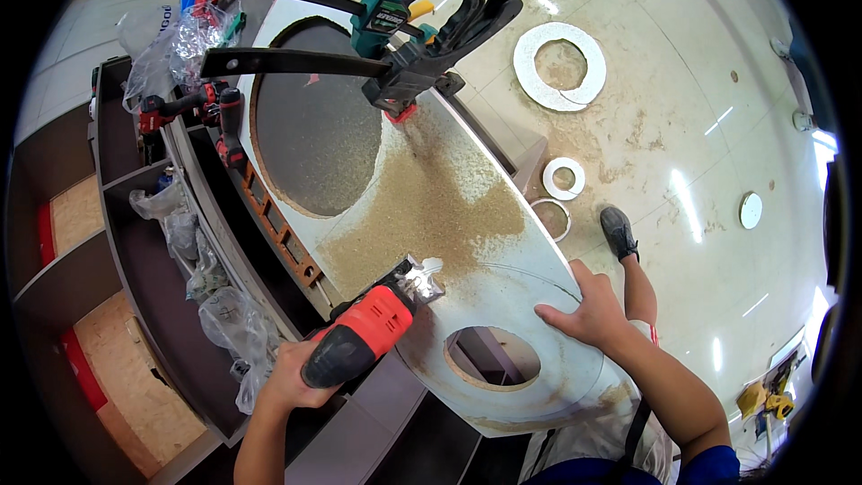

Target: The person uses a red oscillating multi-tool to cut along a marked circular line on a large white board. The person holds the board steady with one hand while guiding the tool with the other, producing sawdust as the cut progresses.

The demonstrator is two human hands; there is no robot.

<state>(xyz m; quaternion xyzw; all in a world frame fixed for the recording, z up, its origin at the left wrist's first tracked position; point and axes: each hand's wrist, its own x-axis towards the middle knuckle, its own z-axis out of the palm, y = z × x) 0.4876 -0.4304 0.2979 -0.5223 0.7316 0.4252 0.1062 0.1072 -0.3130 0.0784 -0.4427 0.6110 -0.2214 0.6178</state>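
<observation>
My left hand [289,379] is wrapped round the grip of a red and black jigsaw [370,328]. Its metal base rests on a white board [512,305], beside a curved cut line. With the thumb on top, my right hand [588,307] grips the board's right edge; some of its fingers are hidden. The board has a small round hole [449,361] near me and a large round hole [254,153] farther off, with a dark grey surface under it. Brown sawdust [422,207] covers the middle. Two bar clamps, one green-handled [382,13] and one black [404,76], stand at the far end.
White cut rings [530,72] and a white disc [751,210] lie on the dusty tiled floor [664,108] at right. Left of the board are dark open cabinets [148,278], plastic bags [229,323], a red cordless tool [157,114] and an orange-brown level [269,224].
</observation>
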